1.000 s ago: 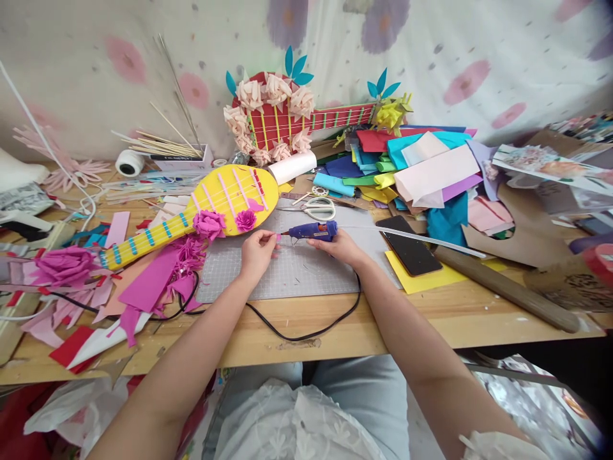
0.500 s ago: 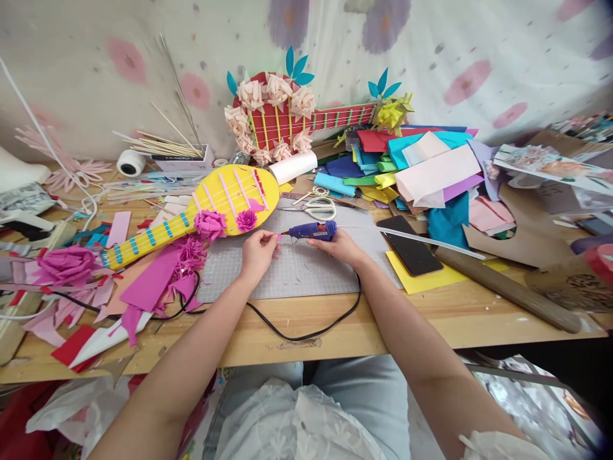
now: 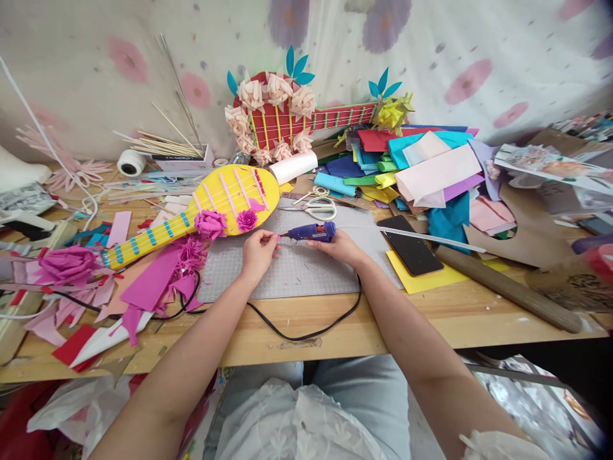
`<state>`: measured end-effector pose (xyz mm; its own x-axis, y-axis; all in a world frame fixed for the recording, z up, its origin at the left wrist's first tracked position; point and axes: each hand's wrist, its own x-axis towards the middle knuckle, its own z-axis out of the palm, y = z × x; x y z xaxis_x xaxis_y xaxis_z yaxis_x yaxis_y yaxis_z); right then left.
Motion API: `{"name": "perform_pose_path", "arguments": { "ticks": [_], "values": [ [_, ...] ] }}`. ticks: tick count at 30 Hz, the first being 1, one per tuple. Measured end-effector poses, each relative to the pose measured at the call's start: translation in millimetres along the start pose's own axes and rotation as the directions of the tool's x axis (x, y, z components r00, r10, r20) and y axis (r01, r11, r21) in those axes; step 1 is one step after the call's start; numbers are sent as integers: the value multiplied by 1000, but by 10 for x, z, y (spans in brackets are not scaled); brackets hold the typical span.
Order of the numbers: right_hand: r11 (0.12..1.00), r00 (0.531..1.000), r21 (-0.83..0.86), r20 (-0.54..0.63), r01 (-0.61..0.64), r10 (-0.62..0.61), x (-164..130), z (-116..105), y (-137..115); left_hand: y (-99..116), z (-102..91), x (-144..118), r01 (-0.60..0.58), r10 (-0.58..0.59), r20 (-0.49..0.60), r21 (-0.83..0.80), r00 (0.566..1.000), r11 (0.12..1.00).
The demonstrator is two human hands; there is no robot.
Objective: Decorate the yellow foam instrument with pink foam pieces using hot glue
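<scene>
My right hand (image 3: 341, 246) is closed around a blue glue gun (image 3: 311, 232), with a long clear glue stick (image 3: 412, 236) jutting from its back end. The gun's nozzle points left and meets the fingertips of my left hand (image 3: 258, 252). Those fingers pinch a tiny pink piece (image 3: 279, 237), mostly hidden by them. Both hands are above a grey cutting mat (image 3: 306, 275). Just behind my left hand lies a yellow paper lute-like instrument (image 3: 239, 191) with pink flowers and blue bands on its neck.
Scissors (image 3: 322, 208) lie behind the glue gun. A phone (image 3: 412, 246) and a wooden rod (image 3: 507, 289) are to the right. A black cord (image 3: 306, 337) loops along the front. Pink scraps (image 3: 151, 278) lie left; coloured sheets (image 3: 435, 169) and a red flowered instrument (image 3: 280, 118) stand behind.
</scene>
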<state>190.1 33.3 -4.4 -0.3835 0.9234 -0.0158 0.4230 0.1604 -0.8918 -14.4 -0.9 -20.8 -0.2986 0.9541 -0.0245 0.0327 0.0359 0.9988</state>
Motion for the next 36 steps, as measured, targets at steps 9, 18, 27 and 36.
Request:
{"name": "perform_pose_path", "arguments": {
  "ticks": [9, 18, 27, 36],
  "values": [
    [1000, 999, 18, 50, -2, 1, -11, -6, 13, -2, -3, 2, 0, 0, -6, -22, 1000, 1000],
    [1000, 993, 28, -114, -9, 12, -47, -132, 35, -17, -20, 7, -18, 20, 48, -39, 999, 999],
    [952, 951, -286, -309, -111, 18, 47, -182, 211, 263, -436, -129, -492, 497, 17, 181, 868, 852],
    [867, 929, -484, -364, -121, -74, 14, -183, 192, 439, -833, 199, -356, 353, -290, 46, 889, 933]
  ]
}}
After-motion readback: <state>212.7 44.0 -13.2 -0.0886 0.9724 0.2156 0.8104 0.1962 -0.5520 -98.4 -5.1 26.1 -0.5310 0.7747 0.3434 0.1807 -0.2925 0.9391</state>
